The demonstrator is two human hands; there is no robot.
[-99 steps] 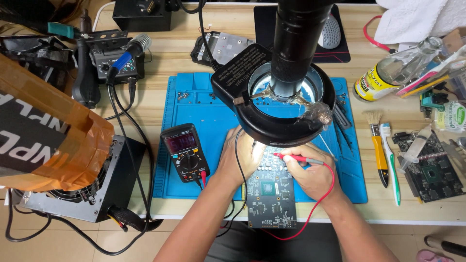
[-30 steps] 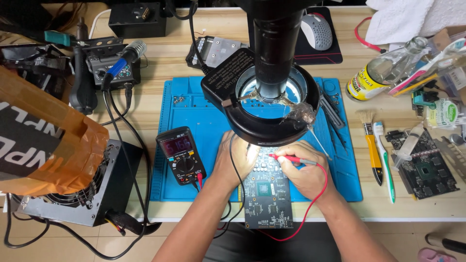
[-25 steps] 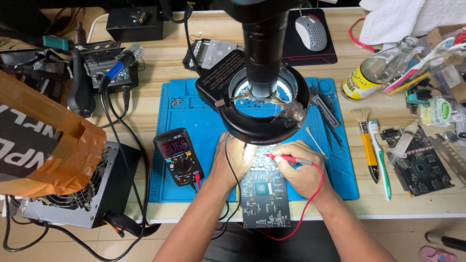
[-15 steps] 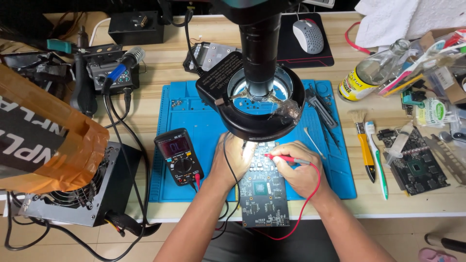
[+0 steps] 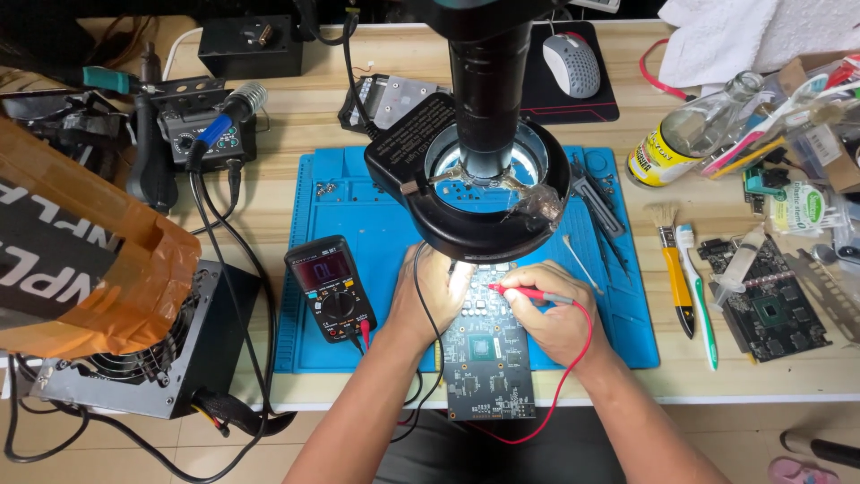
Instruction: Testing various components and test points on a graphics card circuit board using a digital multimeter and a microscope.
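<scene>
A dark circuit board [image 5: 490, 363] lies on the blue work mat [image 5: 358, 215], its near end over the table's front edge. My right hand [image 5: 551, 314] grips a red test probe [image 5: 528, 293], its tip pointing left onto the board's upper part. My left hand [image 5: 430, 296] rests at the board's upper left edge, apparently on a black probe lead, though its tip is hidden in the lamp glare. Black and red leads run to a black multimeter [image 5: 329, 289] left of my hands. A black microscope with ring light [image 5: 488, 193] hangs just above the board's far end.
A power supply box [image 5: 143, 358] and an orange bag [image 5: 85, 260] sit at the left. A soldering station [image 5: 202, 125] stands at the back left, a mouse [image 5: 571, 64] at the back. Right of the mat lie brushes [image 5: 676, 278], a second circuit board [image 5: 770, 309] and a bottle [image 5: 685, 134].
The view has shifted slightly, so the bench sits a little differently in frame. Both hands stay on the board with the red probe in nearly the same spot.
</scene>
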